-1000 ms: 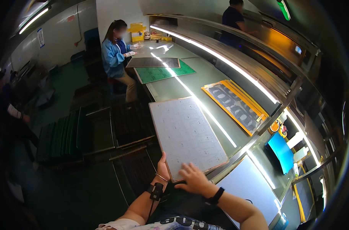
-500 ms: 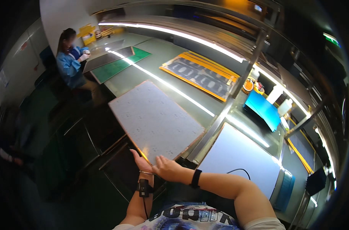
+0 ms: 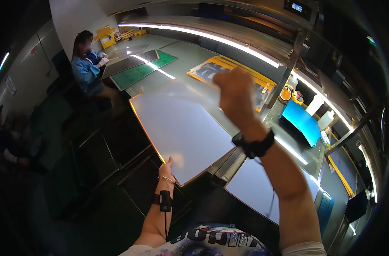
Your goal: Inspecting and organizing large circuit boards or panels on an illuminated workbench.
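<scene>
At the near corner of the white panel (image 3: 181,136), your left hand (image 3: 166,170) grips its edge, thumb on top; your right hand (image 3: 238,96) is raised above, fingers curled, blur hiding whether they hold anything. Beyond, the panel's far side overlaps the bench (image 3: 183,66), where a green board (image 3: 136,77) lies.

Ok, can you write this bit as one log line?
left hand: grips panel edge | right hand: raised, contents unclear | nearby: co-worker at bench, blue sheet
</scene>
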### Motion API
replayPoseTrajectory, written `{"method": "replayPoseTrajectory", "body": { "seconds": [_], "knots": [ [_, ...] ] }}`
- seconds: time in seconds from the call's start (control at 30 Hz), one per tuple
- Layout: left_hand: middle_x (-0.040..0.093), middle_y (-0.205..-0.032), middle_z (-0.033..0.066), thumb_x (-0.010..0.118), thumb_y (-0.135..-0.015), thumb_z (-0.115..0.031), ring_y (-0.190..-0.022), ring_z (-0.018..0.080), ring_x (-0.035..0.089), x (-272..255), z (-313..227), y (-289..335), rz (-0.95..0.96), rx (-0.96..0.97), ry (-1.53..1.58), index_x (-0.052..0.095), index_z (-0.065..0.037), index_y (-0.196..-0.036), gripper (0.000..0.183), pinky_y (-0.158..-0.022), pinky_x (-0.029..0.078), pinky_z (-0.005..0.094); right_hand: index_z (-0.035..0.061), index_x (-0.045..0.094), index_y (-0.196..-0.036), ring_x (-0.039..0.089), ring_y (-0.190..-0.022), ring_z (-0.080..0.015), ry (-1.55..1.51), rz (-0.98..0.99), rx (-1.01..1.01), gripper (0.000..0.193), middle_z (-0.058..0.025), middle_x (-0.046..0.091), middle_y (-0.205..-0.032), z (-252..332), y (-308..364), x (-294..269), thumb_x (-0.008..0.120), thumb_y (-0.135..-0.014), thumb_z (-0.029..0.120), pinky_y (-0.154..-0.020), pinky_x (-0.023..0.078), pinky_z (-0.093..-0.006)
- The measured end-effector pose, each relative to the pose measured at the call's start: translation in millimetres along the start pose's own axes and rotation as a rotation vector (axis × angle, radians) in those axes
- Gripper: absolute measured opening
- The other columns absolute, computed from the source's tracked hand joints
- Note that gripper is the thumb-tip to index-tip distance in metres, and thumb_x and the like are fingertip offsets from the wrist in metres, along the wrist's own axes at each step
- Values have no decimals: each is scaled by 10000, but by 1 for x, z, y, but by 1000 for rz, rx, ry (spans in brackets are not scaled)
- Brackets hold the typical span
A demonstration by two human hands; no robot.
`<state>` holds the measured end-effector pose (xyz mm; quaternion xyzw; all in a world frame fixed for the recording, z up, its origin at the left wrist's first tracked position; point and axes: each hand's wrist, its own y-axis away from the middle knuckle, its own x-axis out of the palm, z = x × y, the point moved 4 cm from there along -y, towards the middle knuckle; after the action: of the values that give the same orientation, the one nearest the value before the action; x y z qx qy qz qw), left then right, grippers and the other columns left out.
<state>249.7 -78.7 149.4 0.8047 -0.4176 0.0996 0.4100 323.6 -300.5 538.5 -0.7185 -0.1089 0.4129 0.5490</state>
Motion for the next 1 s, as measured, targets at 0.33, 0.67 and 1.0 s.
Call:
{"method": "replayPoseTrajectory", "body": {
  "seconds": [0.33,0.67,1.0],
  "knots": [
    [571,-1079,141,645,-847,-160,-967,227,567,33,-12,20,-103,459,-300,488,54,-1148,401,-854,459,350,-2,647,-858,601,-630,-203,-163,-89,200,122,-96,628,-709,-8,26,-192,539,-827,-51,-643,452,-294],
    [439,-1281,252,435,-853,-613,-1105,382,516,164,-4,82,799,-593,-203,154,8,-1397,872,-926,437,461,12,509,-1053,591,-574,-148,-195,-99,1359,259,-114,635,-756,-7,302,-366,581,-843,145,-581,485,-249],
    [644,-750,99,574,-868,-416,-627,193,650,242,74,98,835,-386,-1478,577,-66,-963,363,-559,523,261,-45,579,-950,614,-597,-132,-277,-364,2035,122,-103,634,-763,75,508,-373,550,-851,19,-552,507,-226]
  ]
}}
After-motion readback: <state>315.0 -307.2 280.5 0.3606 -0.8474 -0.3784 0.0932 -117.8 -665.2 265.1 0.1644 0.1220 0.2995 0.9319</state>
